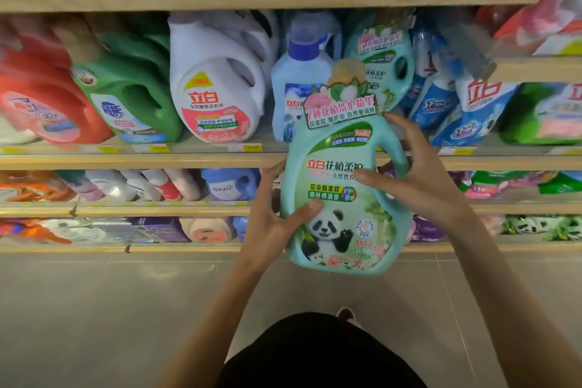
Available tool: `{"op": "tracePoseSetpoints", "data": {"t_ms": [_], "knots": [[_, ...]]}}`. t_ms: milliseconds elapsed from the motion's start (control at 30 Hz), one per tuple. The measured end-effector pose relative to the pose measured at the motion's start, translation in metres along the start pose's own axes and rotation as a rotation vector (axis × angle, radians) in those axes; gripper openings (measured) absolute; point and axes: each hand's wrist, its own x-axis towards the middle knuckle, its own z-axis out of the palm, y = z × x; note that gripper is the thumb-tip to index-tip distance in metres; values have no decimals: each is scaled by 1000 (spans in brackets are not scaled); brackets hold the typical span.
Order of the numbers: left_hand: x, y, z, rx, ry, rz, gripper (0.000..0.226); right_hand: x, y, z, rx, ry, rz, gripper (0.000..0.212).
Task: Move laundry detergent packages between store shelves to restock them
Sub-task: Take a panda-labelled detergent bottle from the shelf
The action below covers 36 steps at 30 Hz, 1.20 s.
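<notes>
I hold a mint-green detergent jug with a panda label (341, 224) upright in front of the shelves, below the second shelf's edge. My left hand (271, 217) grips its lower left side, thumb on the label. My right hand (419, 179) wraps the handle on its right side. A second jug of the same kind (385, 63) stands on the shelf just behind and above it.
The wooden shelf (157, 161) carries a red jug (41, 104), a green jug (132, 94), a white jug (217, 88), a pale blue bottle (299, 79) and blue pouches (466, 104). Lower shelves hold more bottles and bags. Grey tiled floor lies below.
</notes>
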Motion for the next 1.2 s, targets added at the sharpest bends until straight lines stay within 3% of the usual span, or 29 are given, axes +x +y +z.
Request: {"op": "tracePoseSetpoints", "data": {"t_ms": [533, 833, 1200], "knots": [[84, -26, 72, -74, 15, -143, 77, 62, 58, -60, 58, 60, 70, 92], [187, -43, 114, 25, 49, -55, 75, 158, 101, -104, 127, -15, -70, 100], [259, -47, 125, 267, 94, 151, 93, 226, 134, -111, 135, -70, -253, 100]]}}
